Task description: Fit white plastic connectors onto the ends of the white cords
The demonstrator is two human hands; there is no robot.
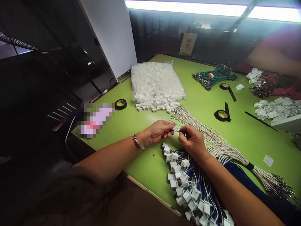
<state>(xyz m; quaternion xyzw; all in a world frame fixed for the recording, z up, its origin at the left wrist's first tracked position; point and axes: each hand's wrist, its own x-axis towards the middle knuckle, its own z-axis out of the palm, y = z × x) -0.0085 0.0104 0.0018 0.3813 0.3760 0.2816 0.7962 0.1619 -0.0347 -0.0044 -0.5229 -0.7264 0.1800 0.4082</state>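
Over the middle of the green table, my left hand pinches a small white connector housing between thumb and fingers. Close beside it on the right, my right hand is closed in a pinch on a thin wire at the housing; how far the wire goes in is too small to tell. A long bundle of white wires with metal ends runs behind my right hand. Below the hands lies a heap of white connectors on white and blue wires, partly hidden by my right forearm.
A clear bag of white connectors lies at the back, loose ones spilling in front. Black tape rolls lie left and right. Green wires are farther back. Another person's arm is at the far right, near more connectors.
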